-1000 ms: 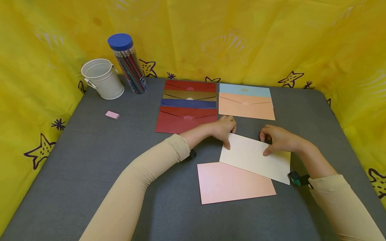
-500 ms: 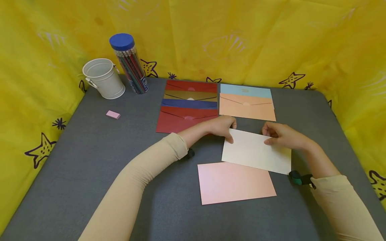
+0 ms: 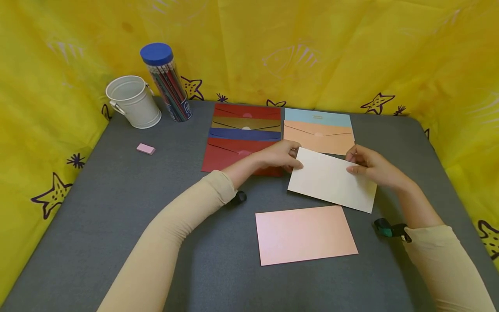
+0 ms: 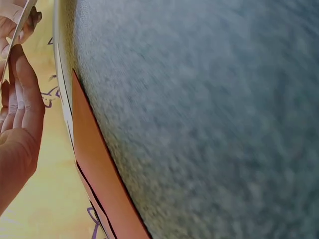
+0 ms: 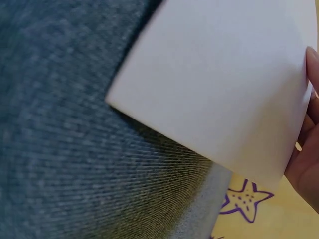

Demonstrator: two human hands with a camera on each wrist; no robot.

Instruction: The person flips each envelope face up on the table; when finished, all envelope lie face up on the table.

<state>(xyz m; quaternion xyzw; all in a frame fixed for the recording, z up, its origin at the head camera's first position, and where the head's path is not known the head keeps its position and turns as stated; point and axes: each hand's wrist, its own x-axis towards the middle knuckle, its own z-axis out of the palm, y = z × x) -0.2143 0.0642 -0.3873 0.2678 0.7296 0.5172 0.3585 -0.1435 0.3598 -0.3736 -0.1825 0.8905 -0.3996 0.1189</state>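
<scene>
Both hands hold a white envelope (image 3: 331,180), plain side up with no flap showing, in the head view. My left hand (image 3: 277,155) pinches its upper left corner, the thumb on top. At the upper right edge, my right hand (image 3: 372,167) pinches it the same way. In the right wrist view the white envelope (image 5: 214,89) is raised off the table at the hand's side. A plain pink envelope (image 3: 306,236) lies nearer on the table, apart from the white one. The left wrist view shows my left hand (image 4: 22,114) at its edge.
Overlapping red, gold and blue envelopes (image 3: 241,158) lie under and beyond my left wrist. A peach envelope (image 3: 317,134) overlaps a light blue one (image 3: 315,115). At the back left are a white bucket (image 3: 134,104), a pencil tube (image 3: 167,82) and a pink eraser (image 3: 146,149).
Both hands have carried the white envelope away from me, up toward the peach one. It no longer overlaps the pink envelope, which stays in place.
</scene>
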